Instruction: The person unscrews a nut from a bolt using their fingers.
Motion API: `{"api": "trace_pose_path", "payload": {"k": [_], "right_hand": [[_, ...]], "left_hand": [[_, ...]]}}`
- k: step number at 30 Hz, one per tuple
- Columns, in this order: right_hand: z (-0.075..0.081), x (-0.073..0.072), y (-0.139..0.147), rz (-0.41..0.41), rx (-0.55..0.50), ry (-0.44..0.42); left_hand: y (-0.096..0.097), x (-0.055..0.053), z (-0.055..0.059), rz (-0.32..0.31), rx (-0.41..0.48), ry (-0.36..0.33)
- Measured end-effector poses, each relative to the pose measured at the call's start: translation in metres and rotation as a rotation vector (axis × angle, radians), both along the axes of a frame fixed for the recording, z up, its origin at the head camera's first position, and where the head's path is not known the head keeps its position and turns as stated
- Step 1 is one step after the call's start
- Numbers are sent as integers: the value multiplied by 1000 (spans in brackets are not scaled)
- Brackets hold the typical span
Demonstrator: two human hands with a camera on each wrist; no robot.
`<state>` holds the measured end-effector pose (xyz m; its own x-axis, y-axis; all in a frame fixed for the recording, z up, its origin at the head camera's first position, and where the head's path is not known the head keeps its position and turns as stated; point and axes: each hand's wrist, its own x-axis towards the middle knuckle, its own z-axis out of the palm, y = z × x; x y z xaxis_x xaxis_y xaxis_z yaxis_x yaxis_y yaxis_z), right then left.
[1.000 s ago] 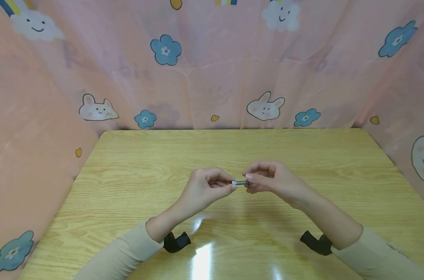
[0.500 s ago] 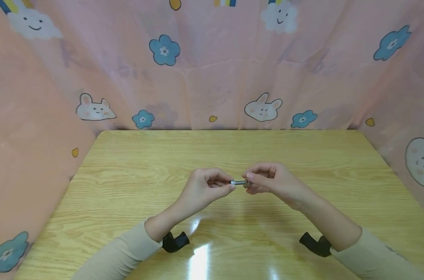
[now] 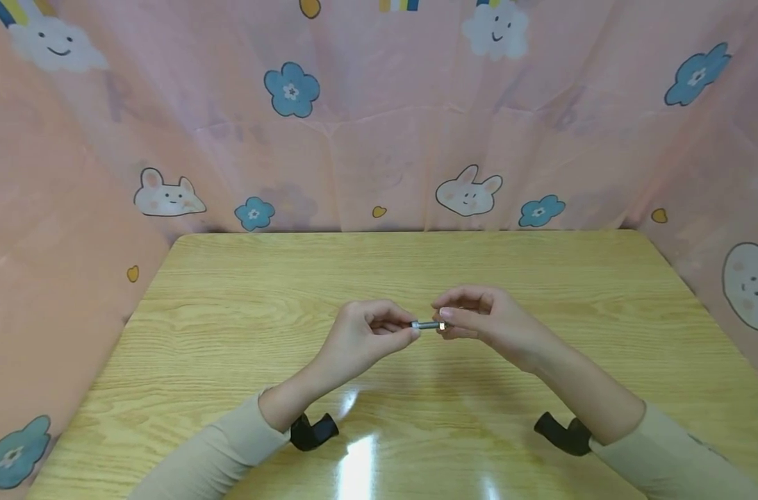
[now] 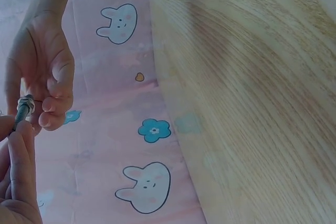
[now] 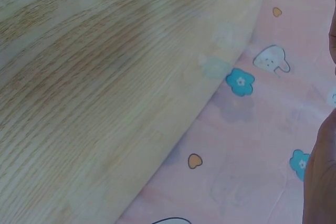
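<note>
My left hand (image 3: pixel 365 339) pinches one end of a small metal bolt (image 3: pixel 428 326) between thumb and fingertips. The bolt lies level above the table, its threaded shank pointing right. A hex nut (image 3: pixel 442 326) sits at the bolt's right end. Around this nut, my right hand (image 3: pixel 488 321) has its thumb and fingers curled, the thumb tip right at its upper edge. From the left wrist, the nut (image 4: pixel 25 103) shows on the threads, with the right hand (image 4: pixel 44 72) behind it. Only an edge of the right hand (image 5: pixel 321 177) enters the right wrist view; bolt and nut are outside it.
A light wood-grain table (image 3: pixel 260 278) lies beneath both hands. Pink curtain (image 3: pixel 379 139) printed with flowers and rabbits surrounds its back and sides. Black camera mounts (image 3: pixel 315 432) stick out at both wrists.
The right thumb and fingers have shifted slightly at the nut, leaving more of it showing. The left hand keeps its pinch on the bolt. The head view has drifted a little.
</note>
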<state>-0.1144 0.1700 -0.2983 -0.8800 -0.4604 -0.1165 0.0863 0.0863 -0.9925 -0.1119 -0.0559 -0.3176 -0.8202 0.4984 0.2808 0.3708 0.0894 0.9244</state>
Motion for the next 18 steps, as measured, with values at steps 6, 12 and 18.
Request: {"api": "trace_pose_path", "payload": {"k": [6, 12, 18], "right_hand": [[-1, -1, 2, -10, -36, -10], [0, 0, 2, -29, -11, -9], [0, 0, 0, -1, 5, -104]], "left_hand": [[0, 0, -2, -6, 12, 1], [1, 0, -1, -14, 5, 19], [-1, 1, 1, -4, -1, 26]]}}
